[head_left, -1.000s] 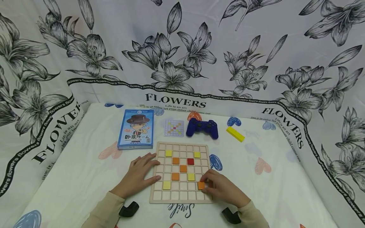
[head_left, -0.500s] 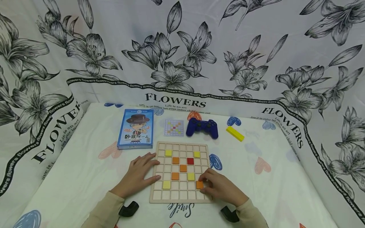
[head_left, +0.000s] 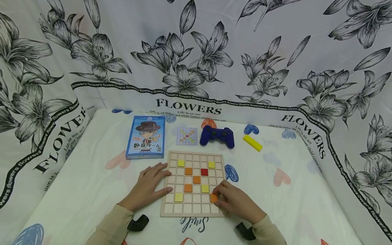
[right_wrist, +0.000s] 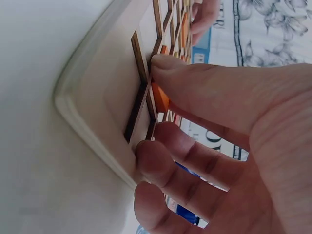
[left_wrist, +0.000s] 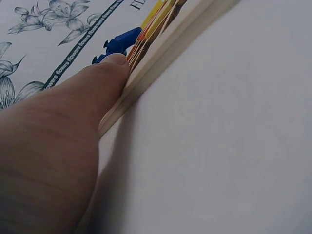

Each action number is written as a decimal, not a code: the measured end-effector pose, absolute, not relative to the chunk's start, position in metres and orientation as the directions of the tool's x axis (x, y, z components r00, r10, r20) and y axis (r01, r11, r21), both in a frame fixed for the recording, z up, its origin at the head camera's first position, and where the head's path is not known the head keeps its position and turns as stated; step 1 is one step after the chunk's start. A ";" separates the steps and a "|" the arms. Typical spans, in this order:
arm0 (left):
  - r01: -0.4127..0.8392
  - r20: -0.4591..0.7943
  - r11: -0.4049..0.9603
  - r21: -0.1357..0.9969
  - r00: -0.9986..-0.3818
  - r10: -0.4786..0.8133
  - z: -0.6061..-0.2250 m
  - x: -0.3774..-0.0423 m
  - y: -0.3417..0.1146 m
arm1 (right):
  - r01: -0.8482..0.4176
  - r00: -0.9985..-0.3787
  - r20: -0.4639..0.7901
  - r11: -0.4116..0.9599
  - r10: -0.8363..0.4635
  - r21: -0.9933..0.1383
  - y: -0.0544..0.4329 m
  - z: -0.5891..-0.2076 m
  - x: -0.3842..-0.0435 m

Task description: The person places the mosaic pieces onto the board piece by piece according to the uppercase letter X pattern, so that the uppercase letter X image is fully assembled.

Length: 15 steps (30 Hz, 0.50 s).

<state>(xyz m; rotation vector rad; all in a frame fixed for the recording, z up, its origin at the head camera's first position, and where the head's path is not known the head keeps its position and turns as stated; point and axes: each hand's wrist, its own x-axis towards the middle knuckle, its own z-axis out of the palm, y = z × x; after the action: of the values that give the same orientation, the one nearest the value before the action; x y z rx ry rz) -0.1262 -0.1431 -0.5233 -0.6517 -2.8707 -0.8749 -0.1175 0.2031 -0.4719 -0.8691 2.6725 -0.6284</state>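
A wooden grid board (head_left: 192,208) lies on the cloth with several coloured square tiles in its cells. Yellow tiles (head_left: 179,197), orange tiles (head_left: 188,188) and one red tile (head_left: 204,172) show in the head view. My left hand (head_left: 147,187) rests along the board's left edge, fingers spread and thumb touching the rim. At the lower right of the grid, my right hand (head_left: 237,201) pinches an orange tile (head_left: 213,198) between thumb and fingers. In the right wrist view the thumb partly hides this orange tile (right_wrist: 161,100), low against the grid's dividers.
Behind the board lie a blue game box (head_left: 145,137), a small pattern card (head_left: 186,136), a dark blue game controller (head_left: 216,136) and a yellow bar-shaped block (head_left: 252,143). A flower-printed curtain (head_left: 196,51) hangs at the back.
My right hand and its orange tile have shifted slightly left over the grid. My left hand keeps its place at the board's edge.
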 end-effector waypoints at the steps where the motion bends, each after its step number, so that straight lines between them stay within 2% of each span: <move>1: 0.415 0.186 0.749 0.516 -0.908 0.375 -0.523 -0.126 -0.143 | -0.503 -0.787 -0.105 0.730 -0.609 -0.462 0.202 -0.472 -0.117; 9: 0.413 0.186 0.746 0.523 -0.909 0.373 -0.523 -0.127 -0.143 | -0.572 -0.771 -0.045 0.722 -0.635 -0.388 0.201 -0.470 -0.114; 15: 0.415 0.186 0.747 0.519 -0.908 0.375 -0.522 -0.126 -0.141 | -0.554 -0.782 -0.045 0.725 -0.622 -0.409 0.200 -0.470 -0.114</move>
<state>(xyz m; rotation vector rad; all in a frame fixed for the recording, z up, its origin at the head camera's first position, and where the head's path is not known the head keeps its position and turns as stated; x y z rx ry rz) -0.1261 -0.1413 -0.5225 -0.6504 -2.8712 -0.8779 -0.1137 0.2001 -0.4703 -0.9454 2.7496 -0.5660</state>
